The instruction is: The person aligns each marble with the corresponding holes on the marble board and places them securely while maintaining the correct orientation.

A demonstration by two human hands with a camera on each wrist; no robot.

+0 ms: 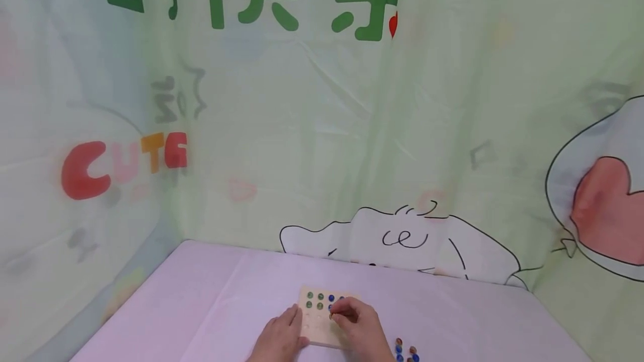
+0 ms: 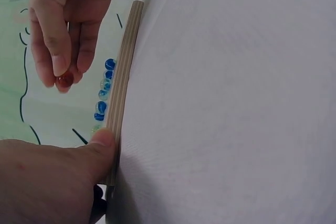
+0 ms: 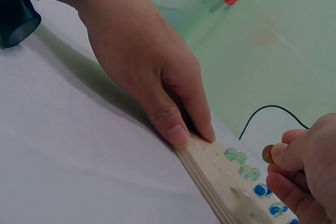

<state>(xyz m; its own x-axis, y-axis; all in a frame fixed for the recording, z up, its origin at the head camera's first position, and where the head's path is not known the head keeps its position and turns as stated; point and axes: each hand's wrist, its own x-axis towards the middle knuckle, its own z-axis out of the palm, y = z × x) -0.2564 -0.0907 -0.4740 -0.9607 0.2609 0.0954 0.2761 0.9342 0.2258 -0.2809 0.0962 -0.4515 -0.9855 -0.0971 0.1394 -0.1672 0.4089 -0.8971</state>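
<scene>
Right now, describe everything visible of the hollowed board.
The board is pale, flat and straight-edged, apparently wood, with striped layers along its side. Its top has rows of round hollows: green marbles sit in the far-left ones, blue marbles to their right, and some nearer hollows are empty. It lies flat on the table. The left hand touches its left side; the right hand hides part of it.

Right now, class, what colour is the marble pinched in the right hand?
Reddish brown; the marble shows best in the left wrist view.
</scene>
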